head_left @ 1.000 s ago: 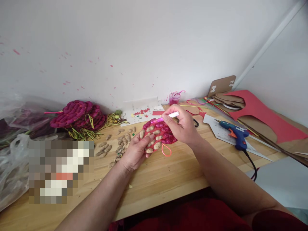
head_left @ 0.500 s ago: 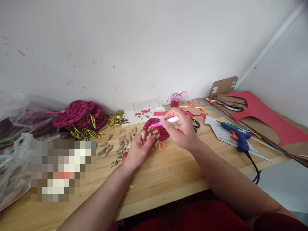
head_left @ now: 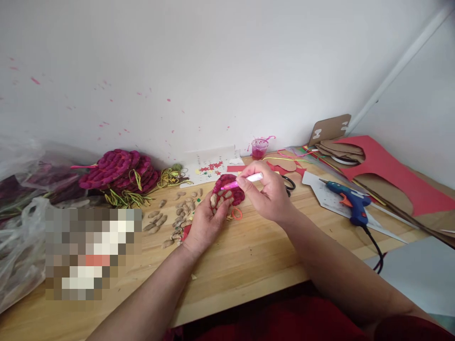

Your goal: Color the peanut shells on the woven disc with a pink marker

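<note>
My left hand grips a small round craft piece with a magenta rim and peanuts at its middle. Between the thumb and fingers of my right hand is a pink-and-white brush or pen, its pink tip touching or close to the upper part of the piece. An orange loop shows beside the piece's lower edge. Loose peanuts lie on the wooden table to the left of my left hand.
Magenta braided discs and yellow-green yarn are at the left, near plastic bags. Behind my hands stand a cup of pink liquid and a sheet with stars. A blue glue gun, black-handled scissors and red card lie right.
The craft piece has shifted and turned slightly to the left in my left hand, and the orange loop has moved left with it. My right hand has barely moved.
</note>
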`<state>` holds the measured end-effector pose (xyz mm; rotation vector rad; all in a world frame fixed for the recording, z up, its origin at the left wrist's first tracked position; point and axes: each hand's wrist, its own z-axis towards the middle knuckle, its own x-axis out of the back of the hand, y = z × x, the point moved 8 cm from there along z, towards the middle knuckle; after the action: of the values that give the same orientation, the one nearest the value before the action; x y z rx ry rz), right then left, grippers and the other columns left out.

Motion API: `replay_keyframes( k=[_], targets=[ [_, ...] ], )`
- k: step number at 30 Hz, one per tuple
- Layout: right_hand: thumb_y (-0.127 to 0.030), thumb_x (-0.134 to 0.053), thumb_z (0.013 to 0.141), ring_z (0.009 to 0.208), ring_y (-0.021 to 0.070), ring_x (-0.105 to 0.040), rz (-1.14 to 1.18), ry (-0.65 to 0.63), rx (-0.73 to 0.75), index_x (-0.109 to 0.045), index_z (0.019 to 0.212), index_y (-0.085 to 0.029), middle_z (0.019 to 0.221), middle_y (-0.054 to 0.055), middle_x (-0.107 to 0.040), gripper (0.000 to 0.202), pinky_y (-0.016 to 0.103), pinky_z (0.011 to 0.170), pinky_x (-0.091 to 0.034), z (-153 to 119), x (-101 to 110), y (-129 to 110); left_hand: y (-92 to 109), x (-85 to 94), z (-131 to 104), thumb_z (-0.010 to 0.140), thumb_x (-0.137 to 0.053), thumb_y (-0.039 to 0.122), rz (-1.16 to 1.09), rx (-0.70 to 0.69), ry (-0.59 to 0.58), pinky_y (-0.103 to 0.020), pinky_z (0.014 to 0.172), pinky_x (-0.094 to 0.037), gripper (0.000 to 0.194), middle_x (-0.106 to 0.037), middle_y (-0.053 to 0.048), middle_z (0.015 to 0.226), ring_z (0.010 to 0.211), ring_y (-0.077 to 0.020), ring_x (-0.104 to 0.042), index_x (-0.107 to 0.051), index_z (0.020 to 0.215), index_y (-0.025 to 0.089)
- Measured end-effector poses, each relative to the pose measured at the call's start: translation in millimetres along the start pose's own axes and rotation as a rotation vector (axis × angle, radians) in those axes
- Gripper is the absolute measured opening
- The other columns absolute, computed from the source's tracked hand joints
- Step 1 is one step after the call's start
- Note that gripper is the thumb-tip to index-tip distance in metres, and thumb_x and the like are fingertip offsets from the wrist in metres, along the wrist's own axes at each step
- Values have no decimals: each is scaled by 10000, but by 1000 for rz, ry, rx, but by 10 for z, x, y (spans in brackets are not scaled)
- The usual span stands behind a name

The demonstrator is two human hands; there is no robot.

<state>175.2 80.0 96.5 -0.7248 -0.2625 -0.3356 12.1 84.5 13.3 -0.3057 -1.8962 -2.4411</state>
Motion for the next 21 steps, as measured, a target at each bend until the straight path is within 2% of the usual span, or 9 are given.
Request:
replay_keyframes(
  k=[5,8,11,14,17,19,21],
  targets=[
    [-332,-631,986,822,188,-620,-30,29,-55,-606,885,-236,835,21,-664,142,345,753,-488,-4,37,85,-31,8,4,909,-719,375,-17,5,6,-306,864,-543,221,-758,-48,962,913,-207,-690,-708,1052,207],
    [-383,-638,986,773,163,-606,61,79,-116,-609,886,-227,815,4,-650,187,314,728,-480,-23,59,211,-140,23,2,894,-736,440,-90,93,41,-266,692,-534,271,-722,-26,833,763,-179,-663,-696,1016,202],
    [-466,-649,969,697,138,-574,136,225,-228,-595,898,-226,766,-26,-621,257,280,675,-461,-46,154,457,-256,7,-11,857,-765,522,-198,202,63,-231,476,-429,356,-609,29,647,508,-122,-510,-657,955,197],
    [-565,-666,913,665,136,-574,164,411,-324,-566,911,-230,739,-36,-616,350,269,645,-461,-26,359,738,-298,-29,-4,835,-778,559,-261,224,52,-218,408,-361,402,-563,46,612,442,-89,-408,-637,914,191],
    [-682,-562,893,661,148,-588,-5,551,-429,-524,943,-239,739,-32,-616,447,277,650,-477,83,672,977,-319,-36,18,834,-779,554,-273,208,52,-222,450,-399,396,-590,28,628,483,-99,-456,-662,893,181],
    [-691,-469,919,696,164,-602,-204,504,-498,-527,955,-234,770,-10,-639,462,291,677,-487,251,834,1097,-337,-34,29,823,-785,553,-278,211,57,-240,501,-449,394,-614,14,633,542,-132,-533,-684,909,182],
    [-627,-516,914,728,181,-614,-315,433,-536,-566,923,-222,799,18,-670,409,305,713,-490,448,944,1204,-343,-39,35,805,-795,556,-297,215,53,-264,543,-491,399,-634,2,636,615,-174,-604,-699,930,190]
  ],
)
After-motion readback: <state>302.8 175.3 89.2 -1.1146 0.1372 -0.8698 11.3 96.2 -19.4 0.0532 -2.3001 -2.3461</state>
